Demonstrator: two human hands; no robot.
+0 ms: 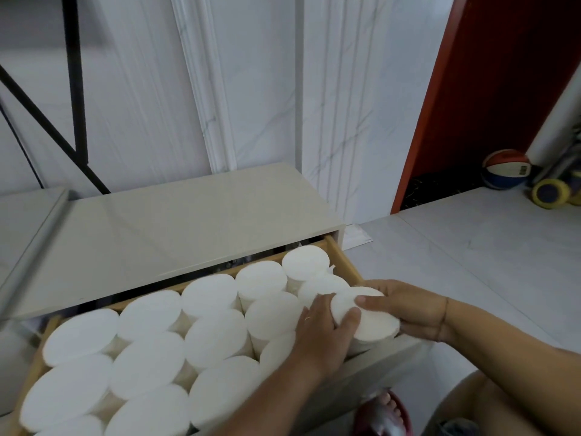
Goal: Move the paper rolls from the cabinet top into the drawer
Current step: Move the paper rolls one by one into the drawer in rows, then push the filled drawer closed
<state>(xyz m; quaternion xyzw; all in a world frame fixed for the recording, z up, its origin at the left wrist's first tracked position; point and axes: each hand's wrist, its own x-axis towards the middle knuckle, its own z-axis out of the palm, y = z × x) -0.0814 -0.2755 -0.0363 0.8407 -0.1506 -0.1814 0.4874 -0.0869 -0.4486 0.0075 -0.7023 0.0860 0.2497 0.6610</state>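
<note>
We are gripping one white paper roll (369, 322) between both our hands at the right front corner of the open drawer (342, 259). Our left hand (320, 332) is curling round the roll's near left side with its thumb lying across the flat top, and our right hand (412, 309) is wrapping round the far right side, its thumb also pressing on the top. The roll is standing on end, partly above the drawer's front edge and touching the roll beside it. The other rolls (151, 313) are standing upright in close rows and filling the drawer, their flat ends facing up. The pale cabinet top (163, 228) is lying just behind the drawer, against the marbled wall (257, 89). A basketball (506, 168) is sitting well apart on the floor (471, 247) to the right.
</note>
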